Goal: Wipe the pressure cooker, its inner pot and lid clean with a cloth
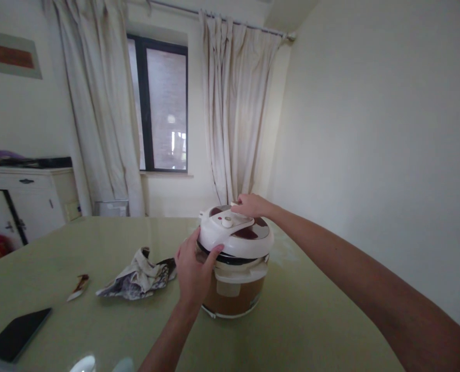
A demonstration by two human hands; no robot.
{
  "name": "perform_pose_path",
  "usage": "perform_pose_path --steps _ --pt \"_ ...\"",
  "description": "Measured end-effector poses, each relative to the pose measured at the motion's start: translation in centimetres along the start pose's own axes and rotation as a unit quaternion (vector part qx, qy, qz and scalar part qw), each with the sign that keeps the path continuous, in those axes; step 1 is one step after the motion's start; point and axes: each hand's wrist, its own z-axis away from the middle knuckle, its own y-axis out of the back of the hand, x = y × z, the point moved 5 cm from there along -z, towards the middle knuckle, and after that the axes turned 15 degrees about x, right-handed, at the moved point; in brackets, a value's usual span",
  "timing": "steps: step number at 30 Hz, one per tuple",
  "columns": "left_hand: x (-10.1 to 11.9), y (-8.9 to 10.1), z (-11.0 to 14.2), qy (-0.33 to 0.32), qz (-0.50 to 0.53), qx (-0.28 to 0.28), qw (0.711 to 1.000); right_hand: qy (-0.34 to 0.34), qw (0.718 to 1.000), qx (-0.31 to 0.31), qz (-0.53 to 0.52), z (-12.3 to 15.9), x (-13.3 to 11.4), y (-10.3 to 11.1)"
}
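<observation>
An electric pressure cooker (235, 297) with a brown body and white trim stands on the table. Its white lid (249, 247) sits on top, with a dark band showing between lid and body. My left hand (194, 268) grips the lid's near left edge, thumb on the front rim; its other fingers are partly hidden. Across the top, my right hand (251, 205) is closed around the far end of the lid's handle. A round white knob (227, 222) and a small red spot show on the handle.
Left of the cooker lies a crumpled cloth or paper (139, 279). Further left are a small brown-and-white scrap (78, 287) and a dark flat device (18, 333). The glossy green table (300, 330) reaches towards the curtains (233, 113) and a white cabinet (36, 201).
</observation>
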Motion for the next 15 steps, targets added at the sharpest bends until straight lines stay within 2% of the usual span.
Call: perform_pose_path --steps 6,9,12,15 --pt "2.6 0.3 2.3 -0.038 -0.007 0.057 0.998 0.006 1.0 0.018 0.007 0.1 -0.6 0.1" --pt "2.9 0.7 3.7 -0.071 0.025 0.046 0.996 0.05 0.998 0.026 0.003 0.2 -1.2 0.4" --pt "1.8 1.6 4.0 -0.083 0.052 0.032 0.995 0.114 0.993 0.04 0.007 0.5 -2.0 0.6" --pt "-0.9 2.9 2.7 -0.034 0.068 0.069 0.995 0.153 0.987 0.05 0.017 0.7 -2.6 0.6"
